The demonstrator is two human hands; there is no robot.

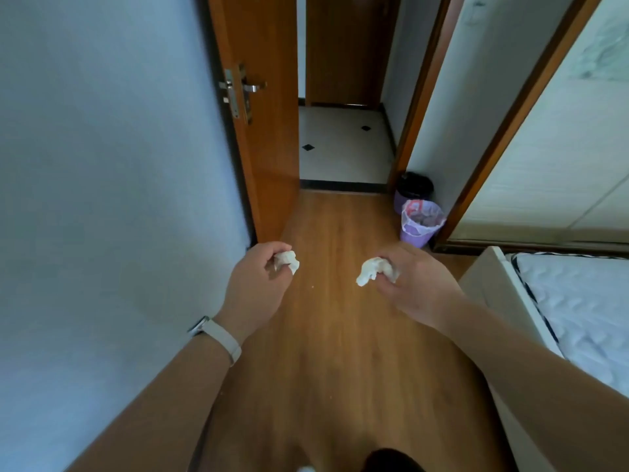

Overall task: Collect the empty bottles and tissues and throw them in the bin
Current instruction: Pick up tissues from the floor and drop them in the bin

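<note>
My left hand (255,284) holds a crumpled white tissue (287,260) in its curled fingers, out over the wooden floor. My right hand (415,284) pinches a second crumpled white tissue (371,270) at about the same height. A purple bin (420,223) lined with a clear bag stands on the floor ahead and to the right, beside the wardrobe frame. It has some rubbish inside. Both hands are short of the bin and to its left. No bottles are in view.
A second purple bin with a black bag (413,190) stands just behind the first. An open wooden door (269,131) is ahead on the left, with a tiled hallway (343,148) beyond. A bed (578,308) lies at the right, a wall (102,199) at the left.
</note>
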